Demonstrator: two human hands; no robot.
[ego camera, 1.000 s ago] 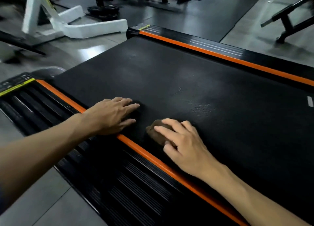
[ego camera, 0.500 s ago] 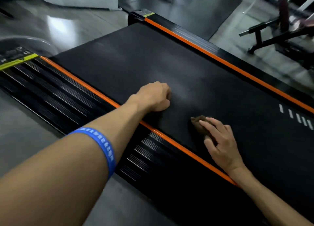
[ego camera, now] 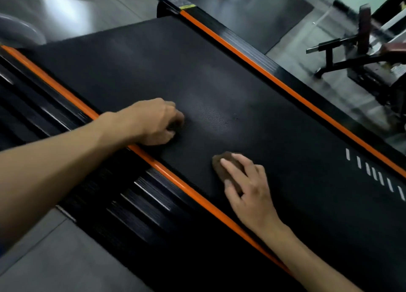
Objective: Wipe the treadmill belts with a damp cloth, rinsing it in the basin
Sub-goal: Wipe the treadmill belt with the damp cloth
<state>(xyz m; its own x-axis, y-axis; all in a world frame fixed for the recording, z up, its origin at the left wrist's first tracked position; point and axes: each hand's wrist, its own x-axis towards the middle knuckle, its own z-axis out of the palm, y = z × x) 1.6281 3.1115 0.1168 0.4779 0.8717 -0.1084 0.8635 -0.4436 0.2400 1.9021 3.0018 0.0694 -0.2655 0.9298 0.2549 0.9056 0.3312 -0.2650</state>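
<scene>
Since the earlier frame the brown cloth (ego camera: 222,168) has been carried further along the treadmill belt (ego camera: 274,137) under the right hand (ego camera: 248,188), whose fingers are spread flat and pressed on it, and the white stripes (ego camera: 373,173) beyond that hand have come closer. The left hand (ego camera: 153,122), just ahead of the cloth, is now curled into a loose fist propped on the belt by the orange rail (ego camera: 175,177); nothing is seen held in it. The stroke is best kept flat, evenly pressed and overlapping, the cloth held fully under the fingers.
</scene>
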